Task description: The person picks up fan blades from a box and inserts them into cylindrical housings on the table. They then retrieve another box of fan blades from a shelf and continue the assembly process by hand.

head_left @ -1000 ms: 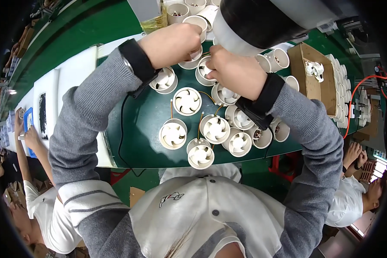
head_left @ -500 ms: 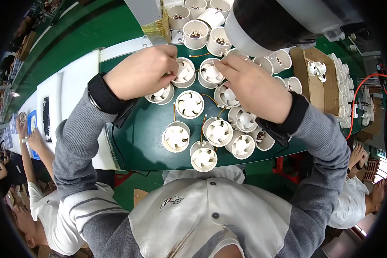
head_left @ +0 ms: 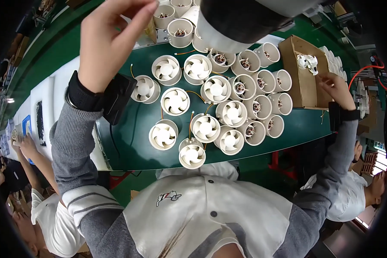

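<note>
My bare left hand [head_left: 109, 43] is cropped above; a black-and-white cylinder [head_left: 234, 26] partly hides what seems a round cream plastic cup [head_left: 198, 42].

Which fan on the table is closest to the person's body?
The white fan nearest the front edge of the green table; the others sit farther back.

Room to pass lies between the table's [head_left: 133, 129] left edge and the fan cups [head_left: 163, 135]; a black fixture [head_left: 236, 21], perhaps low, overhangs the far edge.
</note>
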Available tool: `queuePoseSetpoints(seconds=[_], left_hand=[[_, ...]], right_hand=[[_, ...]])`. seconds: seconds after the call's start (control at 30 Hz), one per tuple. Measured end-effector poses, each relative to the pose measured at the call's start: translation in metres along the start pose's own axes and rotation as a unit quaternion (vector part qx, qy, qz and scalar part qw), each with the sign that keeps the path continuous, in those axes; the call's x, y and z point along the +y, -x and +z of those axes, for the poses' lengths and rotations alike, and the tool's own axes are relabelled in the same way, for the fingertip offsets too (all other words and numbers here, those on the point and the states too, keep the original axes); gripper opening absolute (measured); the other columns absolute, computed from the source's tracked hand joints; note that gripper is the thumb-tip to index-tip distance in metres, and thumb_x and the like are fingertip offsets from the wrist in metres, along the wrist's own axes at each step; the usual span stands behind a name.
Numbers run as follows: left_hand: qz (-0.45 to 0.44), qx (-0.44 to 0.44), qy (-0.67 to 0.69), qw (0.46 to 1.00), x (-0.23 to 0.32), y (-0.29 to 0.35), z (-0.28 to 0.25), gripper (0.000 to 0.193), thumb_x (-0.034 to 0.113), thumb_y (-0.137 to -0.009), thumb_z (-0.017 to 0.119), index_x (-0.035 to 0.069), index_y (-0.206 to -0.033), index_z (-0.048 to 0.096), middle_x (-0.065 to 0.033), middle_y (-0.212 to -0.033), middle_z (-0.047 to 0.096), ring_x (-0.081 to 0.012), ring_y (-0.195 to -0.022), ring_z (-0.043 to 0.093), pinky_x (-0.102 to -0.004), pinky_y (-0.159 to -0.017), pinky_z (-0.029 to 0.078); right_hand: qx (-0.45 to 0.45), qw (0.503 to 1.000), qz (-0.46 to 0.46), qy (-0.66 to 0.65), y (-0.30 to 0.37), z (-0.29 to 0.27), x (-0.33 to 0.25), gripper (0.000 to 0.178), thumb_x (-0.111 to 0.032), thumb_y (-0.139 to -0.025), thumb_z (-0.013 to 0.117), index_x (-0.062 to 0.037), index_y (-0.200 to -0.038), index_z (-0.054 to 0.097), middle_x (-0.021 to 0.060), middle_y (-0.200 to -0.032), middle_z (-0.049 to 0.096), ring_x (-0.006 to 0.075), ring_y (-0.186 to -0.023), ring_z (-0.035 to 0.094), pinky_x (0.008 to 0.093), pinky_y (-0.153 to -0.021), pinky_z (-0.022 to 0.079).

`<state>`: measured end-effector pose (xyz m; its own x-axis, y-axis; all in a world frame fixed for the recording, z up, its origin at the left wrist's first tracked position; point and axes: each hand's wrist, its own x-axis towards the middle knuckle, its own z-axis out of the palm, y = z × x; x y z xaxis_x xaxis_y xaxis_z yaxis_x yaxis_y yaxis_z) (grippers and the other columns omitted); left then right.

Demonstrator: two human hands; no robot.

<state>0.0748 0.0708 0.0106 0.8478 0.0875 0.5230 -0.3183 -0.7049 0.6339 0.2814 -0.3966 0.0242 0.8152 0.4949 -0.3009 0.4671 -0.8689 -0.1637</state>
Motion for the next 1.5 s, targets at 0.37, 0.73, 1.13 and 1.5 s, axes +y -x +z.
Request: queuePoseSetpoints(seconds=[0.37,0.73,1.13,1.5], left_hand=[[0.092,0.066,0.043,0.993,0.079,0.014,0.01,0.036,0.013,-0.081,0.064,-0.002,-0.109,0.049,-0.0096,-0.098,0.059,-0.014,-0.085,0.057,-0.0229,-0.073,0.044],[0.002,0.11,0.027,0.994,0.05,0.017,-0.011,0.037,0.01,-0.08,0.062,0.0,-0.112,0.048,-0.0092,-0.103,0.057,-0.0162,-0.096,0.054,-0.0257,-0.085,0.04],[0.059,0.252,0.092,0.962,0.062,0.023,-0.033,0.044,-0.004,-0.075,0.062,-0.006,-0.114,0.043,-0.0143,-0.102,0.058,-0.0186,-0.093,0.057,-0.0275,-0.085,0.043],[0.035,0.392,-0.025,0.919,0.021,0.011,-0.053,0.026,-0.001,-0.08,0.058,-0.004,-0.105,0.053,-0.01,-0.09,0.06,-0.015,-0.081,0.056,-0.0246,-0.072,0.042]], right_hand=[[0.099,0.99,-0.083,0.051,-0.082,0.044,0.047,0.051,-0.013,-0.064,0.075,-0.0049,-0.109,0.053,0.011,-0.092,0.055,0.0249,-0.089,0.053,0.033,-0.077,0.042],[-0.057,0.963,-0.052,-0.258,-0.046,0.044,0.04,0.034,-0.006,-0.067,0.071,-0.001,-0.096,0.056,0.0053,-0.088,0.059,0.011,-0.069,0.056,0.0235,-0.061,0.044],[-0.027,0.999,-0.042,0.013,-0.051,0.041,0.017,0.015,-0.006,-0.065,0.07,0.001,-0.077,0.062,0.0098,-0.073,0.062,0.0167,-0.071,0.061,0.0284,-0.06,0.047],[-0.075,0.997,0.013,-0.029,-0.043,0.043,0.022,0.025,-0.008,-0.054,0.074,-0.0009,-0.072,0.058,0.0095,-0.064,0.055,0.0188,-0.058,0.055,0.0303,-0.053,0.044]])
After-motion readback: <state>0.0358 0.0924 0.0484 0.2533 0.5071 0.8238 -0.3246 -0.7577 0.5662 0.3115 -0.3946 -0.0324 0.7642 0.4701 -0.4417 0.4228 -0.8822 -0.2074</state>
